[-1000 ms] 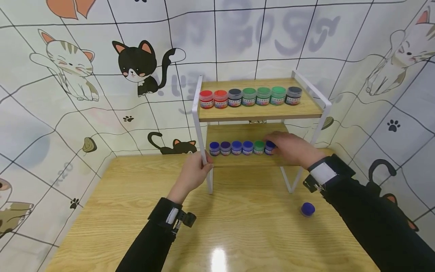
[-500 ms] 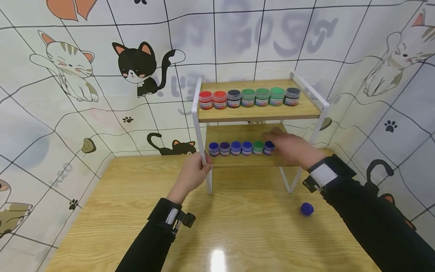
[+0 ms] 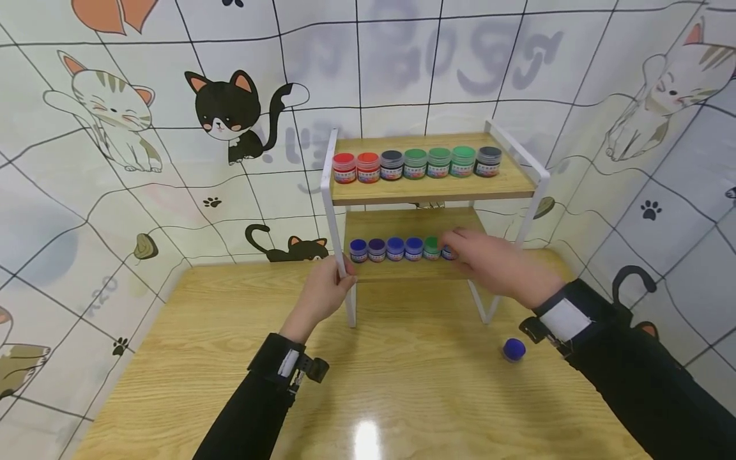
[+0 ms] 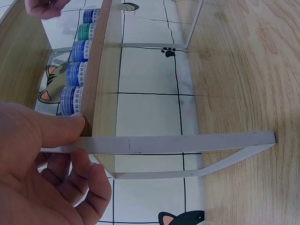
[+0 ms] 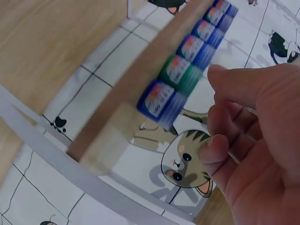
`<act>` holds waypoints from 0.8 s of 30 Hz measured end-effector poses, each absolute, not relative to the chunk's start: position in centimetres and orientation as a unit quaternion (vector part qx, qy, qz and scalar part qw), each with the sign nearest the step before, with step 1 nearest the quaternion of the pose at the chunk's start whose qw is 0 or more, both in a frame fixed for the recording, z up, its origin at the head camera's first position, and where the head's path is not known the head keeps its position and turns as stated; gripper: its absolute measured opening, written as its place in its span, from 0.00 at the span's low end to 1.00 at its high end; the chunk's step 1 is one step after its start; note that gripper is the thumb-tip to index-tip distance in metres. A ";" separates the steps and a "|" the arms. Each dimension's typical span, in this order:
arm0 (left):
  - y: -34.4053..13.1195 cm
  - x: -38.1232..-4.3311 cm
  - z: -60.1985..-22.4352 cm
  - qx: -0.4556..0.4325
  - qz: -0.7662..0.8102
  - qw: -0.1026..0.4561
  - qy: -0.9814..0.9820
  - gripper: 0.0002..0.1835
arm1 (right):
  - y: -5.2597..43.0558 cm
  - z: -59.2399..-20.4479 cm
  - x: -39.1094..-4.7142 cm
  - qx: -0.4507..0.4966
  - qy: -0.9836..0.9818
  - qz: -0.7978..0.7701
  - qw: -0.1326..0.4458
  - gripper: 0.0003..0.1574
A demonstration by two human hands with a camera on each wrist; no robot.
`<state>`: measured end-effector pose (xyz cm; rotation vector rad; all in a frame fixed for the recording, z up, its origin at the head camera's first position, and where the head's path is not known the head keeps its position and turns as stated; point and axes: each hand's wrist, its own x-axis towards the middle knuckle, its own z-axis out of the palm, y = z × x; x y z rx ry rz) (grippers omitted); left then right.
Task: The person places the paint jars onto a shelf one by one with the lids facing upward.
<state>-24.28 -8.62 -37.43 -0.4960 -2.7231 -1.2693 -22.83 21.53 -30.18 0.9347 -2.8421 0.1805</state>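
A two-tier shelf rack with a white metal frame (image 3: 331, 217) stands on the table. My left hand (image 3: 322, 291) grips its front left post (image 4: 178, 143), thumb above and fingers below in the left wrist view. Along the front of the lower wooden shelf (image 3: 402, 223) runs a row of small paint jars, blue and purple with one green jar (image 5: 180, 77). My right hand (image 3: 497, 262) is over the row's right end, beside the rightmost blue jar (image 5: 159, 103). Its fingers are loosely bent with nothing between them, apart from the jar in the right wrist view.
On the upper shelf (image 3: 425, 190) stand several larger jars with red, black and green lids. A single blue-lidded jar (image 3: 514, 349) sits on the wooden table (image 3: 230, 383), right of the rack. A cat-patterned wall covering (image 3: 259, 191) is close behind and at both sides.
My right hand has let go of the rightmost blue jar, then shifted slightly forward over it so it partly hides the lid. My left hand keeps its grip on the post.
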 end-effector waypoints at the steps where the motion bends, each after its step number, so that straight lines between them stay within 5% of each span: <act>1: -8.6 -24.3 -37.4 -0.162 -0.417 0.048 -0.893 0.02 | 21.5 -30.4 -22.6 0.316 -0.944 0.063 0.070 0.17; 5: -8.7 -24.4 -37.4 -0.163 -0.417 0.049 -0.893 0.02 | 21.4 -31.5 -22.0 0.338 -0.937 0.065 0.064 0.07; 12: -8.7 -24.4 -37.4 -0.161 -0.414 0.047 -0.894 0.03 | 22.0 -33.8 -21.0 0.352 -0.933 0.071 0.028 0.15; 24: -8.6 -24.3 -37.5 -0.164 -0.410 0.052 -0.896 0.02 | 25.2 -37.6 -19.8 0.325 -0.941 0.082 -0.040 0.11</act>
